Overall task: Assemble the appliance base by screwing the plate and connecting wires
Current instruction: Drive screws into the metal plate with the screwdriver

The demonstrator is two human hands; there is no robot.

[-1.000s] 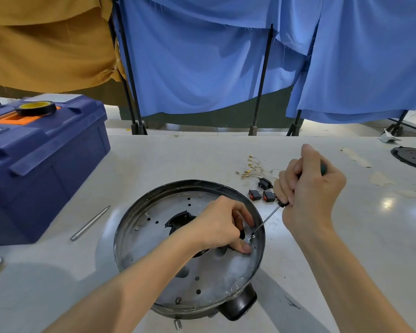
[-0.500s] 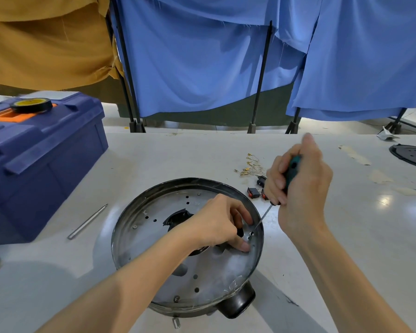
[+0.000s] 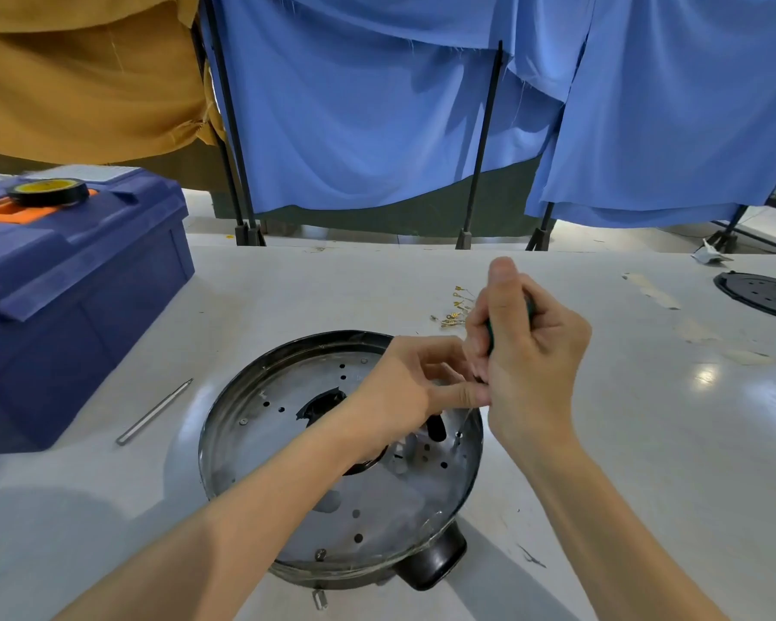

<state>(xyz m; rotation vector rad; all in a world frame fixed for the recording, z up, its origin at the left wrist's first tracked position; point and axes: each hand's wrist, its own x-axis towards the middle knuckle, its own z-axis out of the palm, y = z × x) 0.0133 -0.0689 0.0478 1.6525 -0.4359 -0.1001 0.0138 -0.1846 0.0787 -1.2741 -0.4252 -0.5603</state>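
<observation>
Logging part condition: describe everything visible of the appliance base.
The appliance base is round: a shiny metal plate with small holes and a dark central opening, inside a dark rim with a black knob at its near edge. It lies flat on the table. The left hand hovers over it; the right hand's screwdriver tip meets it near the right rim.

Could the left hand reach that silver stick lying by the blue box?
Probably yes. The silver stick lies bare on the table, with nothing between it and the left hand. That hand is over the round base and would need to swing left.
</observation>
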